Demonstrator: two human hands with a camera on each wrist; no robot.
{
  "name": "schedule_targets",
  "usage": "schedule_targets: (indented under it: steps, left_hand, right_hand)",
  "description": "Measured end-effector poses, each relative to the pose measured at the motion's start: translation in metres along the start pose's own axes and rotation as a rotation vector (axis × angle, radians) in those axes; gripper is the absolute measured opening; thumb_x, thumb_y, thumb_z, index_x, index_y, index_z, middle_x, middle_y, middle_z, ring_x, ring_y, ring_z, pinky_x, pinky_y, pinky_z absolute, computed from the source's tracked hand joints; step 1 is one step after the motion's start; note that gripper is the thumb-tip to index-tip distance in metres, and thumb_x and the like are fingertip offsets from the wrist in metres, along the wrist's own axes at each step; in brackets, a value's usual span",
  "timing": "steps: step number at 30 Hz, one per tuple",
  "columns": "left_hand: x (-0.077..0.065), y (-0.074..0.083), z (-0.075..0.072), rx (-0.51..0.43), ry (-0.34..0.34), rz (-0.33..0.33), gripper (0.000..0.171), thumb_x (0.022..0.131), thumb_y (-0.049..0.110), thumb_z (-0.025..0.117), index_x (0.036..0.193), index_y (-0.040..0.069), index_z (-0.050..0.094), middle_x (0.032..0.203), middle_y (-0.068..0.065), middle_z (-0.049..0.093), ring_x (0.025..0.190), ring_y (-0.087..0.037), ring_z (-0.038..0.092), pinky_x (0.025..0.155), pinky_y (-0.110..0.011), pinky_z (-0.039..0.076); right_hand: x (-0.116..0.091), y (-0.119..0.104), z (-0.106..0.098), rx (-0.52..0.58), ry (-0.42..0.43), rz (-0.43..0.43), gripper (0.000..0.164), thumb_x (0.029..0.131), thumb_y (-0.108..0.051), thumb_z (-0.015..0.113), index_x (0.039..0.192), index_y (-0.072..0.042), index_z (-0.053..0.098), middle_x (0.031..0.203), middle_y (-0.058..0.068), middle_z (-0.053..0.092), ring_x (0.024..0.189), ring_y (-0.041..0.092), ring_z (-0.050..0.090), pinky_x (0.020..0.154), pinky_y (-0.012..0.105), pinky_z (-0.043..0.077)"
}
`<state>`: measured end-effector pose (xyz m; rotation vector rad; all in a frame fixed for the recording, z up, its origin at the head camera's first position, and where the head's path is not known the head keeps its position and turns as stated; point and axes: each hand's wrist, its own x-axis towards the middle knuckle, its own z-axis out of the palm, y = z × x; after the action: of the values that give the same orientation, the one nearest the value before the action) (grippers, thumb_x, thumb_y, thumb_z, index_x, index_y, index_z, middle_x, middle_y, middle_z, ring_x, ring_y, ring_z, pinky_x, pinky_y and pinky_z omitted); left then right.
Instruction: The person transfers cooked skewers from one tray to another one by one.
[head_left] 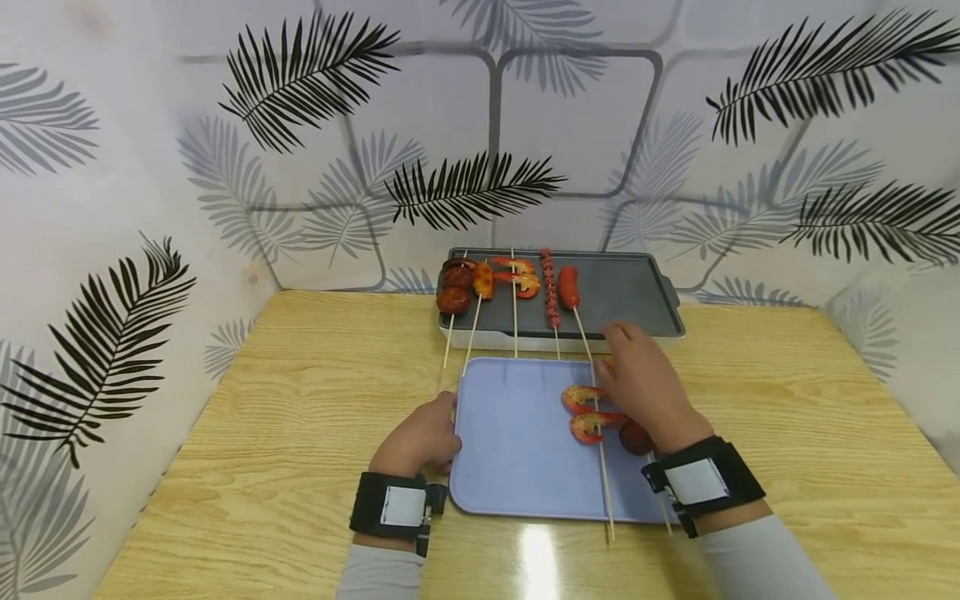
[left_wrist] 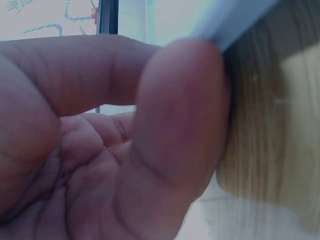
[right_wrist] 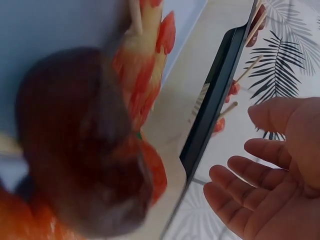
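My left hand [head_left: 423, 433] grips the left rim of a pale blue tray [head_left: 517, 471]. In the left wrist view, its thumb [left_wrist: 175, 110] presses at the tray's edge and the index finger bends towards it. Over the tray's right side is my right hand [head_left: 645, 383]. The right wrist view shows its fingers [right_wrist: 247, 175] spread and loosely bent, holding nothing. Below and beside it on the tray lie a shrimp skewer [head_left: 587, 427] and a skewer with a dark brown round piece [head_left: 636, 437], partly covered by the hand.
Behind the tray stands a dark grey griddle [head_left: 622, 287] with a white base. On its left part lie several skewers, among them a red sausage [head_left: 567, 287], a thin pink-red one [head_left: 550, 292] and shrimp [head_left: 521, 277]. Their sticks project over the front edge towards the tray.
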<state>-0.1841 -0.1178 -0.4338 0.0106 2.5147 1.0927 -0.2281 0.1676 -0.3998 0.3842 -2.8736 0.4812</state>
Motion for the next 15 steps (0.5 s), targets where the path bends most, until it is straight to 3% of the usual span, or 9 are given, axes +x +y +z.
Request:
schedule_targets:
  steps: [10, 15]
  left_hand:
    - [0.001, -0.001, 0.000, -0.011, 0.000, 0.006, 0.066, 0.085, -0.009, 0.056, 0.148, -0.004, 0.036, 0.085, -0.014, 0.057, 0.054, -0.021, 0.059, 0.047, -0.029, 0.046]
    - [0.001, -0.001, 0.000, -0.010, 0.002, 0.008, 0.066, 0.085, -0.009, 0.056, 0.148, -0.005, 0.036, 0.085, -0.014, 0.058, 0.054, -0.022, 0.060, 0.047, -0.030, 0.045]
  right_hand:
    - [0.018, 0.000, 0.007, 0.099, -0.046, 0.026, 0.044, 0.094, -0.007, 0.064, 0.133, 0.010, 0.053, 0.130, 0.030, 0.053, 0.118, 0.042, 0.054, 0.099, 0.055, 0.044]
    - [0.026, -0.003, 0.006, 0.159, -0.052, 0.066, 0.040, 0.092, -0.003, 0.061, 0.129, 0.012, 0.055, 0.123, 0.031, 0.055, 0.107, 0.041, 0.058, 0.091, 0.054, 0.047]
